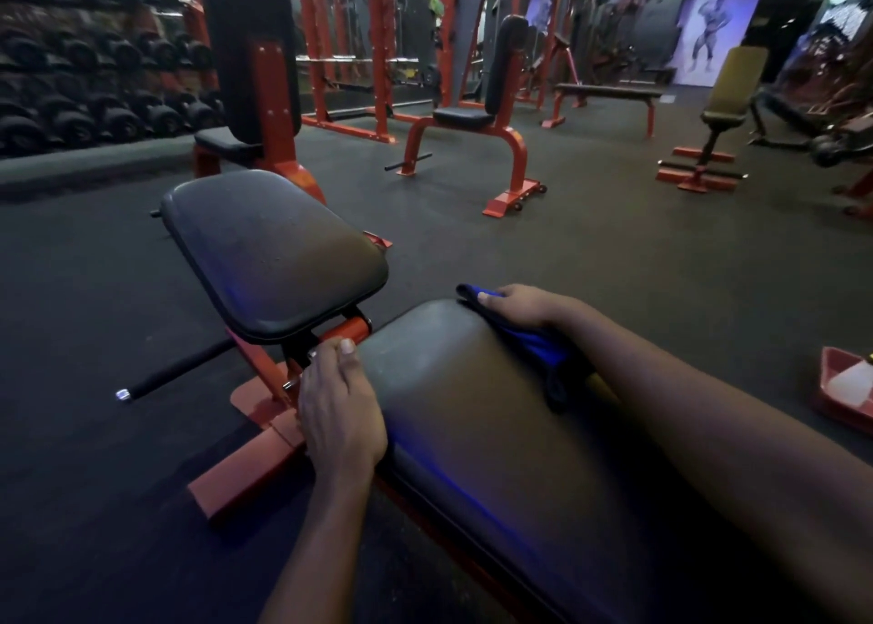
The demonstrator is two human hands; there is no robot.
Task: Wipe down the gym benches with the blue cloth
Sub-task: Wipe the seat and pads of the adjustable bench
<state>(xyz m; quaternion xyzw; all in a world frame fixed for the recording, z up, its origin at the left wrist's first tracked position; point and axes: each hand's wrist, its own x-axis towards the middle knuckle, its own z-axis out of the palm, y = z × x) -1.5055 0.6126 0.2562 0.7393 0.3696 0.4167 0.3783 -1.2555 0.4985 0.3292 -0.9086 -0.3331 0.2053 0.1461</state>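
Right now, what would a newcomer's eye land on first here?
The blue cloth stands out most, held by the right hand against the right edge of the black bench pad in the foreground. The left hand grips that pad's left edge. Behind, red bench frames fill the room, with dumbbells racked along the left wall.

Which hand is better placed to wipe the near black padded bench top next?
Right. The right hand holds the blue cloth against the black padded bench top at its far right corner; the left hand merely grips the pad's left edge, without any cloth.
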